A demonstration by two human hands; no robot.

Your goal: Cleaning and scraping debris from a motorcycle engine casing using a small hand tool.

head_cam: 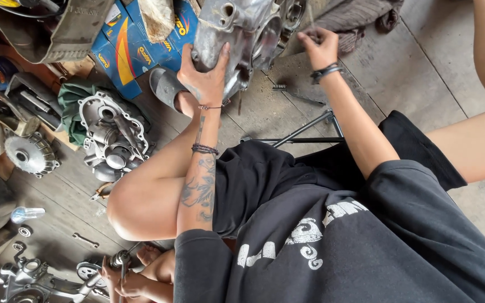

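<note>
Near end: a second person's hands (120, 279) are at bottom left, clasped round a small metal part, close to another casing (26, 278) on the floor. Separate job, but loose parts lie between the two work spots, so they're easy to mix up or kick.

Mid: a grey engine cover with gears (110, 134) sits on a green rag (74, 106) just beside the person's bent knee. A small bearing (25, 230) and a spanner (85, 240) lie loose on the floor. If the knee shifts, the cover likely gets knocked and the small bits may roll off.

Far: the left hand (206, 76) is spread flat against the side of the aluminium crankcase (242, 31), fingers splayed and thumb up the face. It braces rather than wraps, so no real grasp. The right hand (320, 47) is curled shut, pinching something small at the casing's right edge; I can't tell what it is.

Risks, as I judge them:
- The casing stands on edge on the concrete floor (422, 62), held only by palm pressure. A push from the right hand could tip it away or let it slide.
- The small pinched piece could drop into floor grit.
- A sandalled foot (166, 87) sits right below the casing, where it would fall.
- Blue cartons (124, 47) crowd the left side, leaving little room to catch it.
</note>
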